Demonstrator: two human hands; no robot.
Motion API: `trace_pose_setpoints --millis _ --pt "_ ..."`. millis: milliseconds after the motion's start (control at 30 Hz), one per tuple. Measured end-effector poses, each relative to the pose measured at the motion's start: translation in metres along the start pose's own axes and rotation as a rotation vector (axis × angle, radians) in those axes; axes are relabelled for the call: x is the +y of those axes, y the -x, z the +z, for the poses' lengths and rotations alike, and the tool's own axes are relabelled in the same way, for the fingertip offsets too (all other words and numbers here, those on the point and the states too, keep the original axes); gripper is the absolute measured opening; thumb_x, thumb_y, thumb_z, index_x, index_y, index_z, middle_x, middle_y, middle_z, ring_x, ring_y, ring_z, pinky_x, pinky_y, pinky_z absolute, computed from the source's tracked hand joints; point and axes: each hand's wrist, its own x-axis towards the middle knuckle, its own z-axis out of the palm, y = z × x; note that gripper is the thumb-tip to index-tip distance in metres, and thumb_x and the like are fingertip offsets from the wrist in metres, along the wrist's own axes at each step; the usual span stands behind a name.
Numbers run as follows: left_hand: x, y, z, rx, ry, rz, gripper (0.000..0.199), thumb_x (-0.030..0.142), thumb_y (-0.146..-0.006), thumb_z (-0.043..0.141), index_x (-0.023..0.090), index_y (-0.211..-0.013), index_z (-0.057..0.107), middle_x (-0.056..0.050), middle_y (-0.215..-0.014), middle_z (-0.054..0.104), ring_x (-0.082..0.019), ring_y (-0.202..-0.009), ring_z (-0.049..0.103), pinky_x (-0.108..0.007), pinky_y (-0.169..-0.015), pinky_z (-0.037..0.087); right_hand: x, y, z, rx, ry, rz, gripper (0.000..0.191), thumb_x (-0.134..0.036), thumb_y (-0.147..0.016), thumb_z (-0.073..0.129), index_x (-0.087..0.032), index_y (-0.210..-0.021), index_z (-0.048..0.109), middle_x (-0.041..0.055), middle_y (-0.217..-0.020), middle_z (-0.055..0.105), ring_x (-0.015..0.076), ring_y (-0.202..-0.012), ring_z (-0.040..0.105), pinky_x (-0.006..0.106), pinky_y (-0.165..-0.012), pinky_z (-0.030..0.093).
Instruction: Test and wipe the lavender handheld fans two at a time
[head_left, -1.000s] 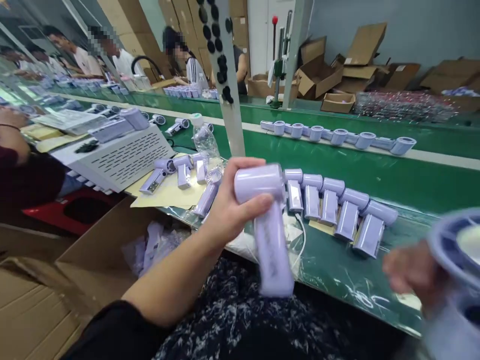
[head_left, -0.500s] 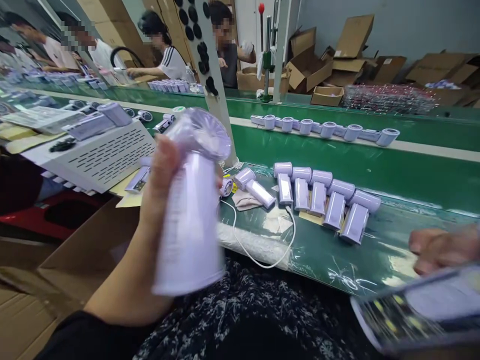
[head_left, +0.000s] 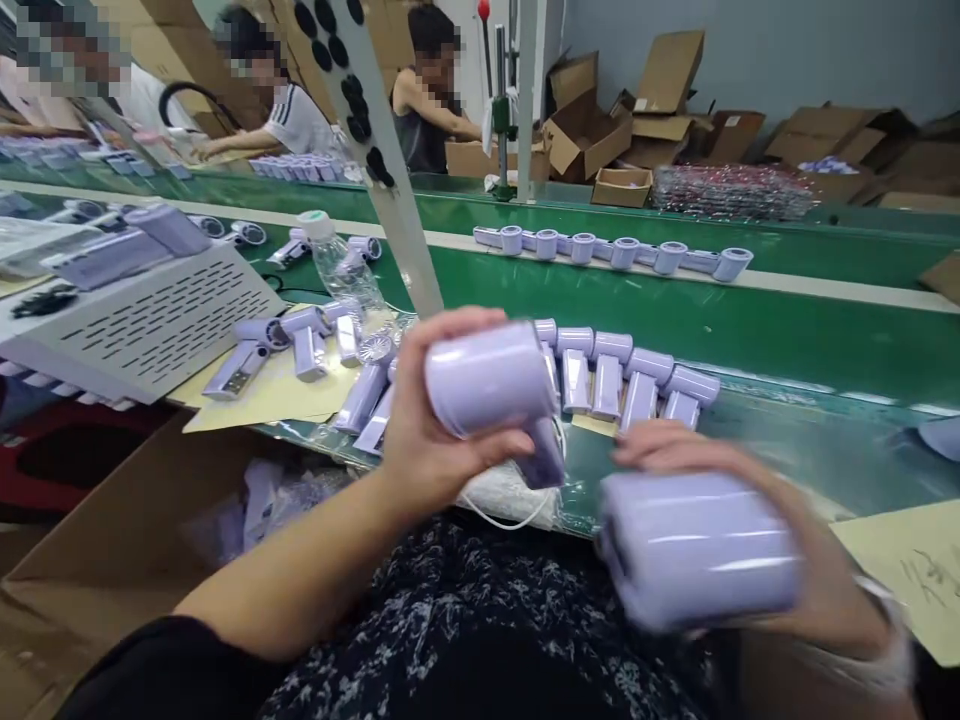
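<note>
My left hand [head_left: 427, 440], in the middle, is closed around a lavender handheld fan [head_left: 491, 380] shaped like a small hair dryer. Its barrel lies across my palm, and a short part of its handle shows below. To the right, my right hand [head_left: 720, 450] is wrapped round a second lavender fan [head_left: 697, 550], somewhat blurred by motion. Behind both hands a row of similar fans [head_left: 611, 348] lies on the green bench, partly covered by my fingers. Several more fans [head_left: 307, 350] lie on yellow paper left of my left hand.
Six fans [head_left: 625, 253] stand in line on the green conveyor [head_left: 465, 285]. A slotted white box [head_left: 157, 330] and clear bottle [head_left: 345, 265] are at left, beside a slanted post [head_left: 390, 190]. Yellow paper [head_left: 911, 570] lies at right. Co-workers sit across the belt.
My left hand has turned its fan, so the barrel now faces me, and moved right. My right hand has come inward from the far right with its fan. The view has shifted right.
</note>
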Motion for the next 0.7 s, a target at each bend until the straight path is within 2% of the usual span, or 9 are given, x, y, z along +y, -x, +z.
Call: trace_pose_setpoints --millis 67,167,233,267,300,400,467,567,700 --pt "-0.015 0.022 0.032 0.038 0.021 0.023 0.076 0.054 -0.073 0.089 0.029 -0.135 0.051 -0.007 -0.130 0.058 -0.022 -0.111 0.066 -0.034 -0.093 0.061 0.002 -0.009 0.019 -0.101 -0.041 -0.061 0.077 -0.056 -0.053 0.100 -0.030 -0.121 0.075 0.0144 -0.147 0.059 0.0396 -0.137 0.057 0.050 -0.111 0.051" --pt "-0.031 0.043 0.056 -0.229 0.069 -0.081 0.077 0.066 -0.090 0.065 0.032 -0.152 0.034 -0.013 -0.141 0.055 -0.028 -0.124 0.063 -0.047 -0.106 0.056 0.016 -0.001 0.012 -0.129 -0.038 -0.054 0.078 -0.064 -0.053 0.097 -0.029 -0.120 0.077 0.0129 -0.135 0.067 0.0385 -0.124 0.068 0.047 -0.105 0.057" --pt "-0.036 0.046 0.048 -0.483 -0.036 -0.183 0.076 0.068 -0.097 0.049 0.031 -0.159 0.026 -0.018 -0.156 0.045 -0.036 -0.144 0.050 -0.056 -0.117 0.046 0.031 0.021 -0.022 -0.080 0.153 0.054 0.072 -0.071 -0.058 0.091 -0.029 -0.116 0.079 0.0105 -0.118 0.074 0.0367 -0.109 0.075 0.042 -0.092 0.063" --pt "-0.036 0.045 0.039 -0.567 -0.126 -0.196 0.076 0.066 -0.097 0.050 0.031 -0.160 0.026 -0.018 -0.163 0.039 -0.039 -0.150 0.041 -0.060 -0.120 0.042 0.040 0.035 -0.046 0.039 0.346 0.093 0.072 -0.074 -0.062 0.086 -0.029 -0.117 0.079 0.0117 -0.116 0.076 0.0387 -0.110 0.075 0.042 -0.089 0.064" --pt "-0.036 0.043 0.028 -0.612 -0.222 -0.183 0.077 0.064 -0.095 0.055 0.031 -0.160 0.029 -0.018 -0.166 0.034 -0.042 -0.153 0.036 -0.062 -0.121 0.040 0.050 0.050 -0.072 0.126 0.556 0.091 0.063 -0.074 -0.067 0.083 -0.031 -0.113 0.081 0.0111 -0.110 0.078 0.0375 -0.104 0.077 0.037 -0.076 0.066" --pt "-0.028 0.037 0.001 -0.637 -0.422 -0.249 0.060 0.052 -0.093 0.065 0.032 -0.147 0.048 -0.015 -0.162 0.040 -0.042 -0.150 0.041 -0.063 -0.115 0.047 0.073 0.085 -0.145 0.267 0.727 0.136 0.025 -0.047 -0.072 0.090 -0.030 -0.089 0.083 0.0080 -0.083 0.077 0.0276 -0.066 0.077 0.027 -0.043 0.055" --pt "-0.020 0.033 -0.003 -0.651 -0.463 -0.372 0.042 0.047 -0.096 0.061 0.029 -0.135 0.057 -0.014 -0.156 0.047 -0.037 -0.147 0.046 -0.062 -0.115 0.047 0.075 0.092 -0.171 0.347 0.801 0.101 0.025 -0.049 -0.066 0.093 -0.031 -0.075 0.079 0.0059 -0.074 0.072 0.0216 -0.054 0.069 0.024 -0.034 0.044" --pt "-0.010 0.029 0.012 -0.711 -0.394 -0.433 0.033 0.040 -0.099 0.058 0.026 -0.129 0.059 -0.013 -0.153 0.051 -0.031 -0.146 0.048 -0.061 -0.121 0.040 0.055 0.074 -0.158 0.336 0.804 0.091 0.036 -0.058 -0.068 0.090 -0.032 -0.090 0.082 0.0095 -0.097 0.074 0.0250 -0.076 0.073 0.025 -0.041 0.052" --pt "-0.006 0.025 0.039 -0.863 0.012 -0.474 0.064 0.060 -0.090 0.067 0.023 -0.139 0.052 -0.015 -0.149 0.058 -0.033 -0.139 0.056 -0.053 -0.117 0.047 0.029 0.019 -0.067 0.044 0.145 -0.001 0.050 -0.060 -0.076 0.085 -0.031 -0.116 0.078 0.0078 -0.103 0.079 0.0310 -0.102 0.076 0.036 -0.084 0.066"
